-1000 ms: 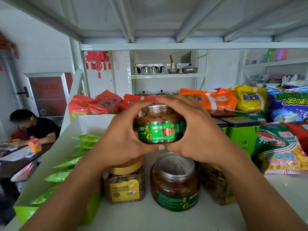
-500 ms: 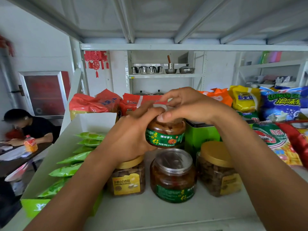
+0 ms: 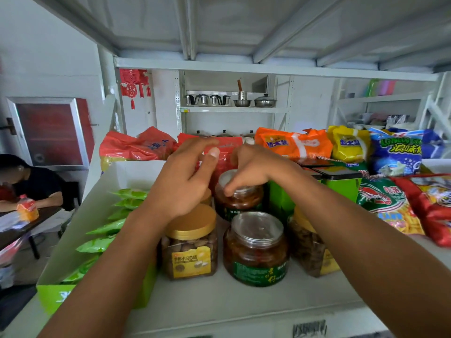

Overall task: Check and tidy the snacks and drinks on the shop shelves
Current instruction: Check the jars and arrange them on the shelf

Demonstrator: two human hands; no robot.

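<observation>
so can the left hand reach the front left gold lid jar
Probably yes: the left hand is empty, just above the gold lid jar, nothing between; the right hand holds the back jar.

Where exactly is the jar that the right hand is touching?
Mid-shelf in the head view: the rear green-label jar sits directly behind the front green-label jar, a green box on its right, the right hand gripping its lid.

White-painted wall (image 3: 48, 69), evenly lit. Upper left: red paper ornament (image 3: 133, 86) hanging on it. Left: metal-framed window (image 3: 52, 132), red behind the pane. Lower left: dark table (image 3: 14, 230), one person (image 3: 36, 186) seated at it. Centre rear: white rack (image 3: 229, 109) carrying steel pots (image 3: 264, 101).
</observation>
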